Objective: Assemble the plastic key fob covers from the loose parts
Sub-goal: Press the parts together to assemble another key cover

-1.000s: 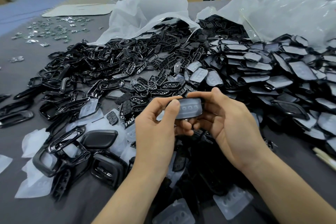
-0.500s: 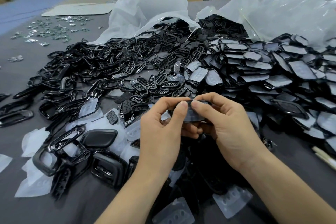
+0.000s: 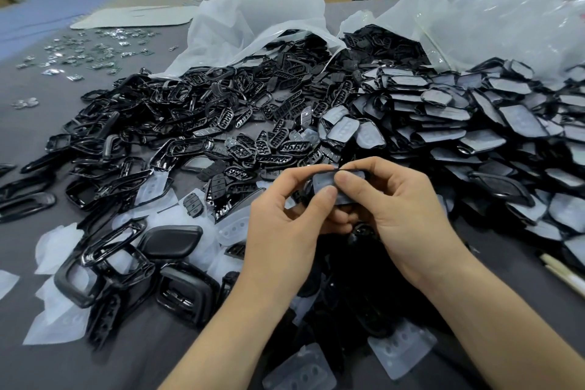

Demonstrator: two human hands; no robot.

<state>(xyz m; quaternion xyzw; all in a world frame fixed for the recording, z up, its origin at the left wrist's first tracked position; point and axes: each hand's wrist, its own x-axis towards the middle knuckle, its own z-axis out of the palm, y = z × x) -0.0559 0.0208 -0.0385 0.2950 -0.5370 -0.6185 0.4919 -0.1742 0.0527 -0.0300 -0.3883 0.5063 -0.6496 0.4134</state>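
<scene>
Over grey table (image 3: pixel 19 130), cover (image 3: pixel 323 181) now under both thumbs (image 3: pixel 348 180)

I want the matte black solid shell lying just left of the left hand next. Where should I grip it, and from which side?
Pinch the matte black shell across its short width near the pointed right end, from above. It lies flat, smooth side up, and a glossy frame crowds its left end. The left hand and right hand currently pinch the cover piece.
</scene>
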